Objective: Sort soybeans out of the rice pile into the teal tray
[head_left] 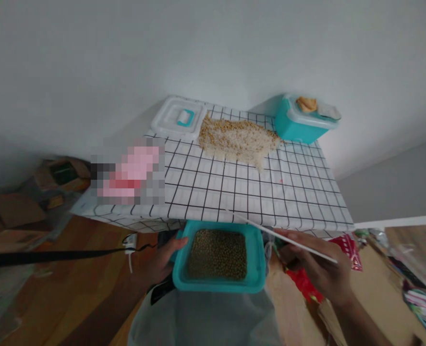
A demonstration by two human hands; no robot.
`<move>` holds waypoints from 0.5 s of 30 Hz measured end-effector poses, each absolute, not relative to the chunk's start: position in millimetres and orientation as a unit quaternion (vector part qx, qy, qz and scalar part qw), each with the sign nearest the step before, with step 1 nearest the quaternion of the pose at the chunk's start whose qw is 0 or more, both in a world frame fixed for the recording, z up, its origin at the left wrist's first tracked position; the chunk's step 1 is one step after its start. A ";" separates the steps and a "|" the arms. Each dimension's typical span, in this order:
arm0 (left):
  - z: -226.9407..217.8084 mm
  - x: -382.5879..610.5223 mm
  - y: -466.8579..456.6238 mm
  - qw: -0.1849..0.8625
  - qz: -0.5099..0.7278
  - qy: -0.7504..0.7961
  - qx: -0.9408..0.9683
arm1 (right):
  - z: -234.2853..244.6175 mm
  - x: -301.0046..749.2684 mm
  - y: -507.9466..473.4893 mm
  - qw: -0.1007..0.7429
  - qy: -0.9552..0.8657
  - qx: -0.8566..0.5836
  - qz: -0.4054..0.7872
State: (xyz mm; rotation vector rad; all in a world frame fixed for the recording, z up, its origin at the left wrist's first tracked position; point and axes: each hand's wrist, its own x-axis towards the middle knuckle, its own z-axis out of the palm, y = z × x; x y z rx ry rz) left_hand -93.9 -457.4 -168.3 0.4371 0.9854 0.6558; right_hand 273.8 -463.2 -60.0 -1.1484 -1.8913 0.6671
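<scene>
My left hand (161, 263) grips the left rim of a teal box (256, 269) filled with small greenish-brown beans, held just below the table's front edge. My right hand (317, 269) is closed on a thin white flat card (285, 235) that slants up to the table edge above the box. On the checked tablecloth (256, 192) lies a heap of mixed rice and yellow beans (236, 138) near the far side.
A white lid with a teal handle (178, 117) lies at the table's far left. A second teal box (299, 122) with a lid stands at the far right. Cardboard boxes (14, 211) sit on the floor at left; red packaging (306, 283) and clutter at right. A black strap (47, 257) crosses left.
</scene>
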 end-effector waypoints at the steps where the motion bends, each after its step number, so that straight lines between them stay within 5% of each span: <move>1: -168.5 -91.3 -462.6 0.817 0.302 0.449 0.198 | -60.9 277.9 -467.6 0.420 -0.710 -0.510 0.243; 7: -152.1 -57.8 -488.4 0.873 0.263 0.365 0.188 | -57.3 307.1 -503.9 0.526 -0.436 -0.669 0.293; 15: -82.2 -14.4 -464.1 0.900 0.252 0.233 0.268 | 3.4 330.5 -554.5 0.507 -0.281 -0.764 0.284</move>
